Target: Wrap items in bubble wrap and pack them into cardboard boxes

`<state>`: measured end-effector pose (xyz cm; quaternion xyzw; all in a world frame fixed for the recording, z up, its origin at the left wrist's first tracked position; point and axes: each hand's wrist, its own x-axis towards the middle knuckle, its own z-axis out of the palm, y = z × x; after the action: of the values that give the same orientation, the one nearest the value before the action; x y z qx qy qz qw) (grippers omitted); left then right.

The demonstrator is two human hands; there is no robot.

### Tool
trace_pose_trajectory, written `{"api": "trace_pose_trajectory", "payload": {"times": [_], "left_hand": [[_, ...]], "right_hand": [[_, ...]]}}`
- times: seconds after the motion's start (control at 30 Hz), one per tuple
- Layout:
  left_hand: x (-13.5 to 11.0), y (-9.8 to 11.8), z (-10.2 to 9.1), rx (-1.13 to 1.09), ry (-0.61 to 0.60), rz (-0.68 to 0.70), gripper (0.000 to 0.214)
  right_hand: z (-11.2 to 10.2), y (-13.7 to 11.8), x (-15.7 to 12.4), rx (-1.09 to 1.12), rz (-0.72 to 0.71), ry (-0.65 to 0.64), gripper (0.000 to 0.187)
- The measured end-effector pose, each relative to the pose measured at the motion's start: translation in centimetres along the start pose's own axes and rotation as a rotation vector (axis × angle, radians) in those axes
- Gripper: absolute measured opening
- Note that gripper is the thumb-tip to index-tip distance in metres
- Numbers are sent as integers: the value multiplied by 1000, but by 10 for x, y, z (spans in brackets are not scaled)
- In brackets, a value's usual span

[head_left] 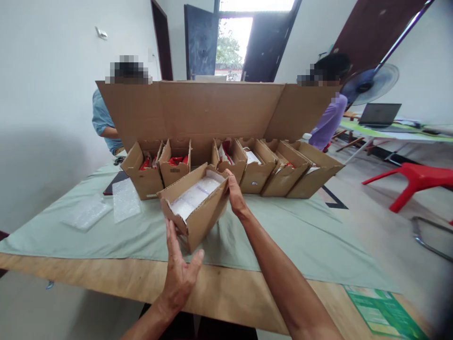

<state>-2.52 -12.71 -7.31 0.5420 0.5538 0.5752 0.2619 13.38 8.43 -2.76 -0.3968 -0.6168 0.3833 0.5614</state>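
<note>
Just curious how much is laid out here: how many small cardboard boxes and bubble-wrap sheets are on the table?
Small boxes in the back row: 6
Small box in front: 1
Bubble-wrap sheets: 2
Total: 9

White walls [42, 94]; open dark door [265, 42], daylight; fan [371, 82]; red stool [414, 182]; laptop [378, 114] on side table [406, 134].
</note>
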Motion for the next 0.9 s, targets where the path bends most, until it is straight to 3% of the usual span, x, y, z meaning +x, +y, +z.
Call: {"api": "trace_pose_trajectory", "payload": {"times": [0.3, 0.63, 0.9], "left_hand": [[-29, 1, 30, 100, -28, 85, 91], [-29, -5, 47, 84, -69, 68, 94], [-29, -8, 50, 91, -60, 54, 89]], "right_hand": [[30, 21, 0, -64, -26, 80, 101], [29, 30, -3, -47, -143, 96, 87], [34, 22, -7, -41, -187, 92, 80]]}}
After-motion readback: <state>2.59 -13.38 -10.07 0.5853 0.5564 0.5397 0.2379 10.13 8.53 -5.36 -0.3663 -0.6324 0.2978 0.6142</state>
